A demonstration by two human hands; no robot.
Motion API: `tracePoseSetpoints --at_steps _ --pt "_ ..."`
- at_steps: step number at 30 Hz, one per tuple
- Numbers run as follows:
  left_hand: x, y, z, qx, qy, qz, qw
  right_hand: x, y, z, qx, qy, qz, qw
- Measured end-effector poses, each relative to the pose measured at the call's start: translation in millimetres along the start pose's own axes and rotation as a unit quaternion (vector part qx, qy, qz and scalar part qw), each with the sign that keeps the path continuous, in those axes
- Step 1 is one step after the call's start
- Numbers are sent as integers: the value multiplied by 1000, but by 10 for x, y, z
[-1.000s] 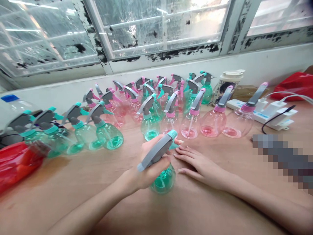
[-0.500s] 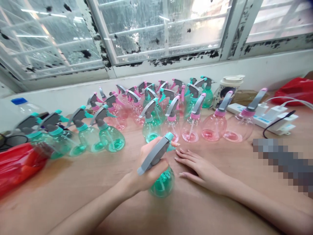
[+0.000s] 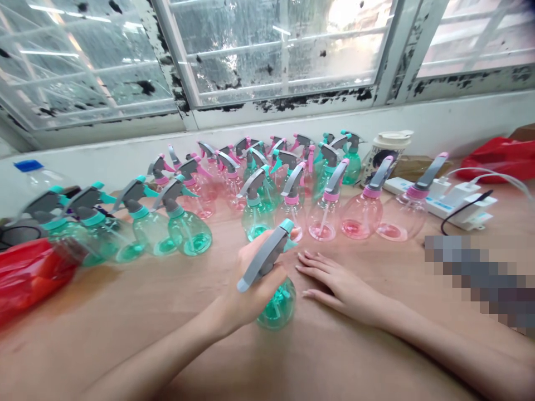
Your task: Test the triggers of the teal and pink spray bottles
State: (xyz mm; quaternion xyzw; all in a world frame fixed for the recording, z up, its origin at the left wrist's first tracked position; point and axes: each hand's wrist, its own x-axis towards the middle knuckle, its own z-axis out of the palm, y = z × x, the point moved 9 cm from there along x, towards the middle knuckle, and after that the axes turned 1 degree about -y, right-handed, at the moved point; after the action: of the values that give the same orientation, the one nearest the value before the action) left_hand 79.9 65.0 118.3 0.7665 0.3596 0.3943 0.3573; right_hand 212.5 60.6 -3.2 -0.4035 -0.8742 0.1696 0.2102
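Observation:
My left hand [image 3: 256,273] is wrapped round the neck of a green spray bottle [image 3: 279,306] with a grey and teal trigger head. The bottle stands on the table, its nozzle pointing away from me and to the right. My right hand [image 3: 334,281] lies flat on the table just right of that bottle, fingers spread and holding nothing. Directly beyond my hands stands another green spray bottle [image 3: 257,214], beside a row of pink ones, among them this pink spray bottle [image 3: 361,214]. To the left several green spray bottles [image 3: 190,231] form a second row.
Behind, more pink and green spray bottles crowd toward the window wall. A lidded cup [image 3: 382,159] and a white power strip [image 3: 457,203] with cables are at the right. Red plastic bags lie at the left [image 3: 35,275] and far right. A blue-capped clear bottle [image 3: 39,178] stands back left.
My left hand still grips the green spray bottle, its fingers drawn in slightly at the trigger. My right hand rests in nearly the same spot; the view has shifted a little.

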Motion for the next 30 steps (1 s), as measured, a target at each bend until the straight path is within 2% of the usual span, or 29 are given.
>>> tracePoseSetpoints --at_steps 15,25,30 --pt "23 -13 -12 0 -12 -10 1000 -2 6 -7 5 -3 4 1000" --pt "51 75 -26 36 -20 22 999 -18 33 21 3 -6 4 1000" --pt "6 14 -20 23 -26 -7 999 -19 34 20 -2 -14 7 1000"
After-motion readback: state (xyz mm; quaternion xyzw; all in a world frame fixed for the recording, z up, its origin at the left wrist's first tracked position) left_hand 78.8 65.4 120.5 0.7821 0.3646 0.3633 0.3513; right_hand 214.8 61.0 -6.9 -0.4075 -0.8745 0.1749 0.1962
